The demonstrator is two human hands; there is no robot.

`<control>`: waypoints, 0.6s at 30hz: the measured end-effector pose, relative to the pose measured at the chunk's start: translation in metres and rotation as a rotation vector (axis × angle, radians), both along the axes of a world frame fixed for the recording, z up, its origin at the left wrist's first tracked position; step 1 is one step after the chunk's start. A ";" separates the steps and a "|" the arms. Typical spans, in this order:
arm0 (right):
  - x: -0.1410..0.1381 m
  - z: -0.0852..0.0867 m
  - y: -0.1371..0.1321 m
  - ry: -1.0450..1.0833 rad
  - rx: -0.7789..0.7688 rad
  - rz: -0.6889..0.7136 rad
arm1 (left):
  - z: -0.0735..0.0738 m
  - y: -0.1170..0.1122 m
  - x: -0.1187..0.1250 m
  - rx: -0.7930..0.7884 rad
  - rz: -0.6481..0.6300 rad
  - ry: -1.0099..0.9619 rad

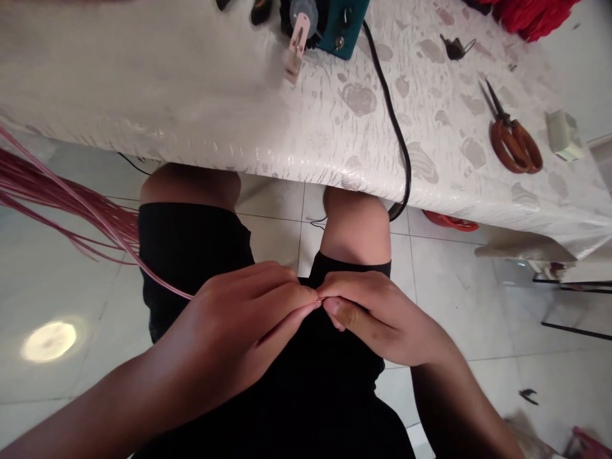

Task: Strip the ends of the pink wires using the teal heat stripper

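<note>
Above my lap, my left hand (253,312) is closed around a thin pink wire (160,280), which runs in from the left and passes under the hand. My right hand (366,312) meets it fingertip to fingertip, with thumb and index finger pinched on the wire's tip. Only a sliver of that tip shows between the two hands; the rest is covered by fingers. Beside my left thigh hangs a bundle of similar pink wires (71,201).
The table (215,108) ahead has a patterned pale cover. On it stand a teal device (344,29) with a black cable (394,121), a pink clip (296,48), orange-handled scissors (514,143) and a small pale block (564,135). Red cloth (530,16) lies at the back right.
</note>
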State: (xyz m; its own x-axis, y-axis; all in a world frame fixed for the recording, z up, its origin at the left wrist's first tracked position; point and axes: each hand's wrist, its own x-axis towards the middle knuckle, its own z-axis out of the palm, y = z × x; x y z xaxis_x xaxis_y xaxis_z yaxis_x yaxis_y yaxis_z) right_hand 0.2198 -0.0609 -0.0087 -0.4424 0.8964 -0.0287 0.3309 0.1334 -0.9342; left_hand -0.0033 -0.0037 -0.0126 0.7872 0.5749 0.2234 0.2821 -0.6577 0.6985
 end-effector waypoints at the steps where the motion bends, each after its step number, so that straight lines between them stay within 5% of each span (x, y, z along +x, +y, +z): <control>1: 0.000 0.000 -0.001 -0.002 -0.003 -0.005 | 0.000 0.000 0.000 0.024 -0.002 0.004; 11: -0.003 0.001 -0.001 0.174 -0.256 -0.067 | -0.005 0.005 0.000 0.146 -0.109 -0.002; 18: -0.005 0.004 0.005 -0.077 -0.083 0.016 | -0.001 0.007 -0.003 -0.027 -0.179 0.061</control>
